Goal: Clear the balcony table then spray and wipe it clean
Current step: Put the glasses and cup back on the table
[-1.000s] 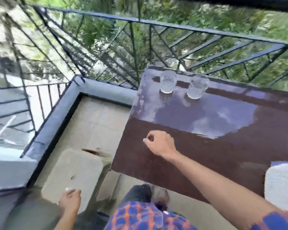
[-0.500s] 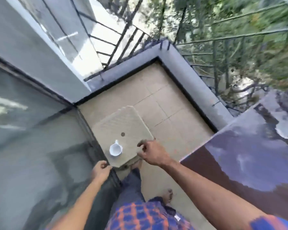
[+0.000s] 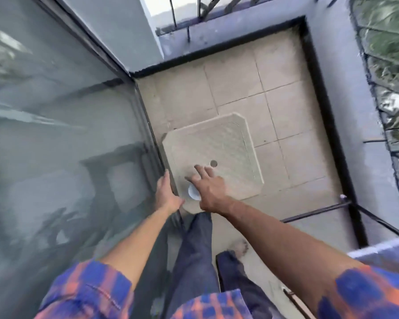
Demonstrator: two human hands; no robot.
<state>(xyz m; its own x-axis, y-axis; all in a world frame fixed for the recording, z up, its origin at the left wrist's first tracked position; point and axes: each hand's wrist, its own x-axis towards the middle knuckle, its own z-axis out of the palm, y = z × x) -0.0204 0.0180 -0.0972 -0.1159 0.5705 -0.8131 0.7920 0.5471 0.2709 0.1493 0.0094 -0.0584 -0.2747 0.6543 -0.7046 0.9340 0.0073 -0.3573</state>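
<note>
White round cup (image 3: 192,194) on textured stool (image 3: 228,143)

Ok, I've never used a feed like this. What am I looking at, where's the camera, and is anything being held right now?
There is no machine here. One wide-angle camera sits on a person's head and looks down at their two bare hands and legs. They stand on a tiled balcony beside a glass door. Below them is a beige plastic stool with a small white cup on its seat. The right hand is spread open above the cup and hides most of it. The left hand rests open at the stool's edge by the glass. Neither hand holds anything. Only a corner of the table shows at the right.
</note>
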